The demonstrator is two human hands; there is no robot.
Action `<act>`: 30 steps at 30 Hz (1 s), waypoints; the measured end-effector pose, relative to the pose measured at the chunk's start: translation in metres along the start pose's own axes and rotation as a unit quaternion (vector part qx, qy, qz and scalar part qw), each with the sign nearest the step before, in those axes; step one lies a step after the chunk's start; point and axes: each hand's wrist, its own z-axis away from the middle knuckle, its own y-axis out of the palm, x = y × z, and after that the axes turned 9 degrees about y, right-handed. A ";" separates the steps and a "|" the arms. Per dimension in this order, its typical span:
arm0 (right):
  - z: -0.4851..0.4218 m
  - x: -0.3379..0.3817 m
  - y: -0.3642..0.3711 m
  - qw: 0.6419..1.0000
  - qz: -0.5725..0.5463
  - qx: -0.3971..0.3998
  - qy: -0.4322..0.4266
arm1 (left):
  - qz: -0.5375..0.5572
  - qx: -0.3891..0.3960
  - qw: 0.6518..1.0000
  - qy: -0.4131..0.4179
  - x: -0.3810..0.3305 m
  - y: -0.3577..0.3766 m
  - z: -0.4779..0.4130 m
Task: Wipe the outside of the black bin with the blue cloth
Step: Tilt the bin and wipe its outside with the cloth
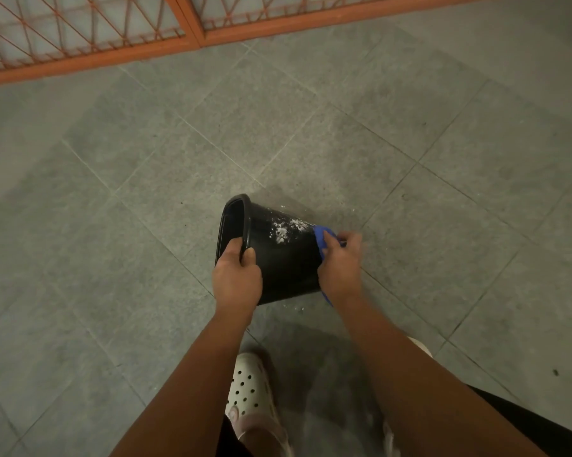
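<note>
Plastic, likely light, stiff and smooth: black bin (278,262) mid-frame, tipped sideways above grey floor tiles (139,225), white dust (282,231) on its wall | rim (247,222) looks best to hold | left hand (237,275) curls round rim | right hand (339,262) squeezes blue cloth (321,234) against bin's bottom end

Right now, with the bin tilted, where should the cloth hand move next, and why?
Probably sweep the blue cloth toward the rim, across the white smears on the black bin. The right hand holds the cloth at the base end, beside them, and the left hand grips the rim.
</note>
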 end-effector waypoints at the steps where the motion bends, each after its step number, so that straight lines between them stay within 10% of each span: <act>1: 0.005 0.000 0.000 1.000 0.013 -0.007 -0.001 | -0.008 0.001 1.000 0.001 0.000 0.000 0.000; 9: 0.012 0.009 0.004 0.991 0.000 -0.040 -0.124 | -0.024 0.029 0.999 0.012 0.001 -0.005 -0.004; 16: -0.002 -0.003 -0.001 0.995 0.087 0.042 0.016 | -0.038 0.009 0.999 0.020 -0.003 -0.002 0.003; 24: 0.004 0.004 0.003 0.994 0.045 0.007 -0.096 | -0.049 0.028 0.998 0.033 -0.006 -0.006 0.002; 30: -0.003 0.000 -0.006 0.998 0.047 0.041 0.031 | -0.053 0.036 0.996 0.054 -0.004 -0.004 0.001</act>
